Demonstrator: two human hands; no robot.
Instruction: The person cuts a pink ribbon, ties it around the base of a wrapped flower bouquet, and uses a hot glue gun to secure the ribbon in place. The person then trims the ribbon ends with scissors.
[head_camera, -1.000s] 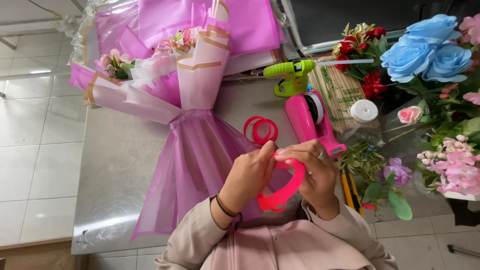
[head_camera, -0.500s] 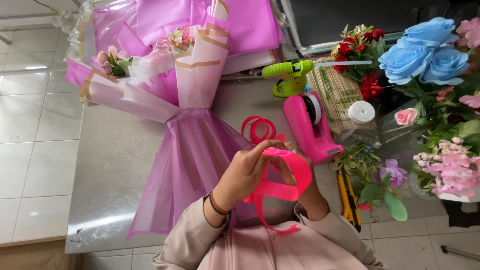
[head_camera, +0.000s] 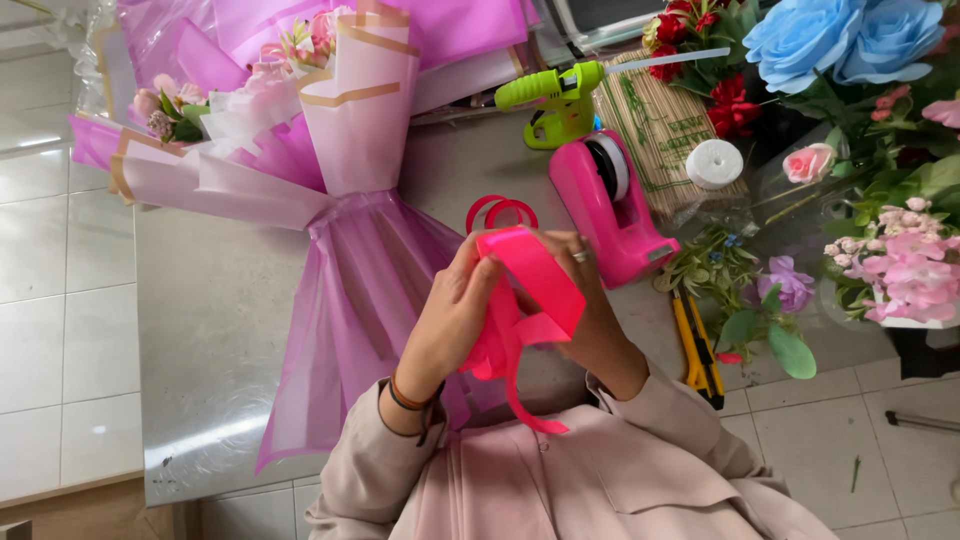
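Observation:
Both hands hold a wide hot-pink ribbon (head_camera: 535, 285) folded into loops just above the table's near edge. My left hand (head_camera: 450, 315) pinches the loops at their gathered middle. My right hand (head_camera: 590, 310), partly hidden behind the ribbon, grips the outer loop from the far side. A loose ribbon tail (head_camera: 525, 405) hangs down toward my lap. A bouquet wrapped in pink and purple paper (head_camera: 330, 180) lies on the table to the left of my hands.
A pink tape dispenser (head_camera: 610, 205) and red-handled scissors (head_camera: 500, 212) sit just beyond my hands. A green glue gun (head_camera: 555, 95), skewers (head_camera: 655, 120), white tape roll (head_camera: 714, 163), yellow cutters (head_camera: 695, 345) and artificial flowers (head_camera: 860, 150) crowd the right. Tiled floor lies left of the grey table (head_camera: 210, 330).
The ribbon has gone from a single curved band to several stacked loops. Both hands have shifted slightly up and closer together, and a tail now hangs down.

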